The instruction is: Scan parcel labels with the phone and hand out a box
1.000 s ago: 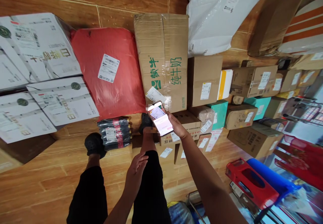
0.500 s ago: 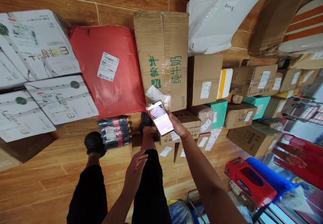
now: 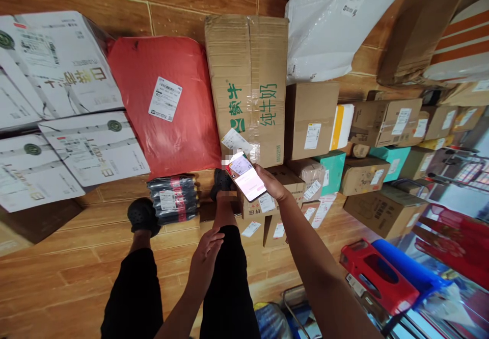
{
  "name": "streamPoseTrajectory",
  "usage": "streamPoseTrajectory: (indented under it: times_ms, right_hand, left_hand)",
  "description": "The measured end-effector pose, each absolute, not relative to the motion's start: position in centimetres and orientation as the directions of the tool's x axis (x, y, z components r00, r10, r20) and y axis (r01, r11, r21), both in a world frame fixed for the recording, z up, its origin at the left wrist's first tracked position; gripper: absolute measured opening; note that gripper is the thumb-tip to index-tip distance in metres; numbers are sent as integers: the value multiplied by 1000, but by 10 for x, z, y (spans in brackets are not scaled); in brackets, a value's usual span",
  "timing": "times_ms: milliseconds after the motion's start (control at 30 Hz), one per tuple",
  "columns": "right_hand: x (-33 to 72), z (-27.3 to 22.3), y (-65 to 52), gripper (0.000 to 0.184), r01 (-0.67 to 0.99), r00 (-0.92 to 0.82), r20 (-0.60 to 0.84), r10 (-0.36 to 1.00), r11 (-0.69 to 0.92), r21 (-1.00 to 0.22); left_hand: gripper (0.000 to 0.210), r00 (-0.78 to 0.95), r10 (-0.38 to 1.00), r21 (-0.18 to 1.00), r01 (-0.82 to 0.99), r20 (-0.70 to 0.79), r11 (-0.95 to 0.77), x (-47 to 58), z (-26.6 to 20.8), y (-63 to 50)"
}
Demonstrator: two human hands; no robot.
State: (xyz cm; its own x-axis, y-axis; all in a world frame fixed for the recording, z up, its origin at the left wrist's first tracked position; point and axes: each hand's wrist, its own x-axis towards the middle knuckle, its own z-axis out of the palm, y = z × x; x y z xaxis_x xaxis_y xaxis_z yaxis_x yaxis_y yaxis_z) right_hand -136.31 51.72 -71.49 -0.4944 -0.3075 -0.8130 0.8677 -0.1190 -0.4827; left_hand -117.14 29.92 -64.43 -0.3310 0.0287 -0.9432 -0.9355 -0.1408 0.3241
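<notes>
My right hand point(image 3: 272, 183) is gripping a phone point(image 3: 248, 183), thumb along its near side, and the lit screen is facing up toward me. The phone is tilting away from my fingers toward the far left, and its upper half is showing a small picture of a pale label. Just beyond the phone's top end, a white label point(image 3: 236, 140) is lying on the near end of a big brown carton point(image 3: 248, 58) with green print, which is stretching away ahead of my right hand. I cannot tell how high the phone is hovering above it.

My left hand point(image 3: 208, 250) is hanging half open near my right knee, nearer to me than the right hand and to its left, its fingers loosely bent.

To the left of the carton, well ahead of my left hand, a red parcel point(image 3: 130, 89) is lying with a label facing up. Nearer me, beyond my left hand and to its left, a black bundle point(image 3: 190, 201) with a red band is resting beside my left clog point(image 3: 143, 216). Below the phone and my right fingers, a printed brown box point(image 3: 292, 191) is sitting. Ahead and to the right of that hand, a smaller brown box point(image 3: 305, 104) is standing beside the carton, and a teal box point(image 3: 332, 168) is sitting nearer.
</notes>
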Motion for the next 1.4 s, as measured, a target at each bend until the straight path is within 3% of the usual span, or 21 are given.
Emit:
streamPoseTrajectory:
  times_ms: [267, 667, 833, 1000, 1267, 1400]
  right_hand:
    - [-1365, -725, 519, 45, 885, -465, -841, -277, -117, -451]
    - [-1357, -725, 520, 46, 849, -528, -806, -268, -176, -498]
    - [-1334, -721, 504, 56, 781, -614, -770, -174, -273, -561]
    - [-1316, -715, 489, 54, 715, -667, -741, -77, -345, -608]
    - [-1309, -715, 482, 62, 730, -638, -770, -22, -336, -595]
    - [-1310, -730, 482, 65, 720, -648, -762, 9, -319, -616]
  left_hand:
    - [49, -303, 42, 297, -949, -952, -106, -1166, -648, 296]
    - [51, -302, 56, 294, -948, -952, -119, -1163, -647, 298]
    - [47, -312, 43, 304, -944, -949, -126, -1156, -648, 298]
    - [45, -312, 35, 305, -944, -949, -127, -1154, -646, 298]
    - [43, -333, 11, 329, -936, -943, -125, -1157, -644, 294]
    - [45, -289, 37, 284, -953, -957, -101, -1150, -648, 294]
